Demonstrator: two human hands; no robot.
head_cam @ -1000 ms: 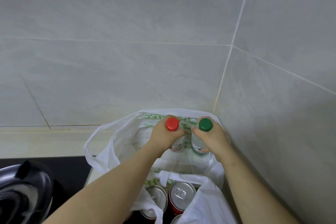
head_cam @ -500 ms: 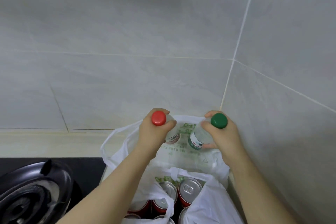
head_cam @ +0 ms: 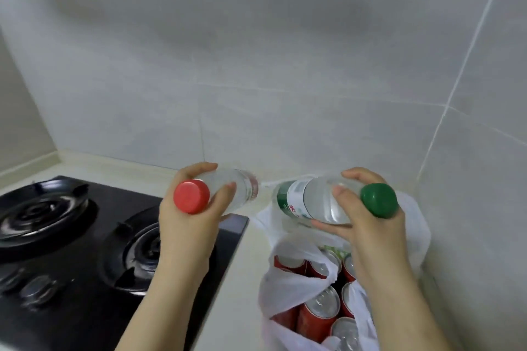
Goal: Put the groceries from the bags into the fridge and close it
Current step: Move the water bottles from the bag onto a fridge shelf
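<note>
Lifted clear of the bag since a moment ago, both bottles now lie tipped, caps toward the camera. Nearest, a white plastic bag [head_cam: 285, 288] on the pale counter [head_cam: 248, 265] holds red cans [head_cam: 320, 306]. Above it, the right hand [head_cam: 373, 236] grips a green-capped bottle [head_cam: 316, 202]; its green label's writing is too blurred to read. The left hand [head_cam: 185, 225] grips a red-capped bottle [head_cam: 242, 188] over a black gas hob [head_cam: 85, 308]. Grey wall tiles [head_cam: 256, 65] rise behind.

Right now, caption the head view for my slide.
Left hand holds red-capped bottle, right hand green-capped bottle; cans sit in bag.
</note>
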